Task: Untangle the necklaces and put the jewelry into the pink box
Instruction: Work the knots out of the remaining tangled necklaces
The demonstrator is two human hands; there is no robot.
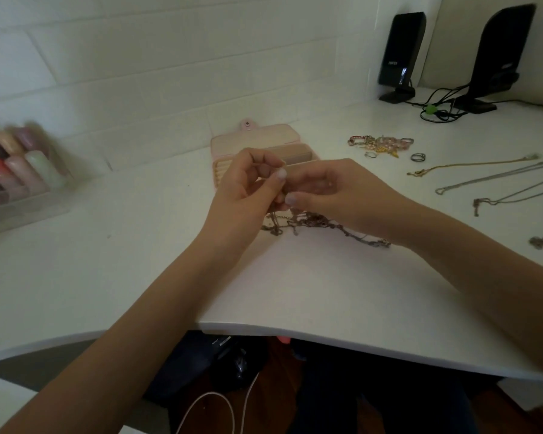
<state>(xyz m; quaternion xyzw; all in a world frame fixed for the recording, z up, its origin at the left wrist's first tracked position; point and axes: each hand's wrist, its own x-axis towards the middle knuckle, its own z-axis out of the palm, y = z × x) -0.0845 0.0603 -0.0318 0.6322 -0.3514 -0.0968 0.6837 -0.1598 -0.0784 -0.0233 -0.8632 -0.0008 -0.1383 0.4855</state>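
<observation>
Desk edge: white desk point(326, 292), smooth and matte, with a curved front rim nearest the camera.
Tangle: tangled necklaces point(320, 225), a dark knot of thin metal chains, lie on the desk just below both hands, with strands rising to the fingers.
Left hand: left hand point(248, 186) has its fingers curled, thumb and forefinger pinching a fine strand above the knot.
Right hand: right hand point(336, 192) has curled fingers too, pinching the strand close beside the left thumb.
Box: pink box point(232, 145), rectangular and soft-looking, stands open right behind the hands, with ribbed ring rolls inside.
Right side: straightened chains point(489, 180), gold and silver, lie well apart from the knot; rings and trinkets point(381, 145) sit beyond them.
Far back: two black speakers point(402, 54).
</observation>
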